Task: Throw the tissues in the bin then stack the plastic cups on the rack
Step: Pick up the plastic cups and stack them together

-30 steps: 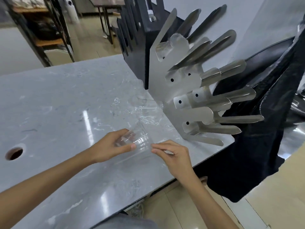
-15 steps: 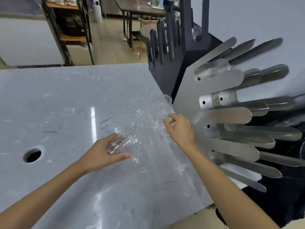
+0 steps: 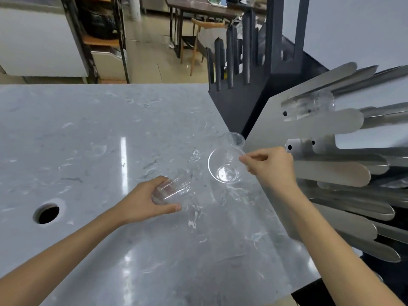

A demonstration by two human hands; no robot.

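Grey marble tabletop (image 3: 92, 138), no writing: left hand (image 3: 143, 203) grips stacked cups (image 3: 174, 191); right hand (image 3: 270, 167) pinches a cup (image 3: 225, 167) beside the rack (image 3: 320, 129).

I observed a grey marble countertop (image 3: 92, 133) with a round hole (image 3: 46, 214) near its left edge. Beyond the countertop stood a wooden chair (image 3: 204, 32) and a dark table (image 3: 194, 7).

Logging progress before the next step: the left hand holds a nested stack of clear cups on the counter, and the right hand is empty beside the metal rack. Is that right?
Not quite. The right hand is not empty: its fingers pinch the rim of a single clear cup, open mouth toward the camera, as the head view shows. The left hand does hold the nested stack on the counter, beside the metal rack.
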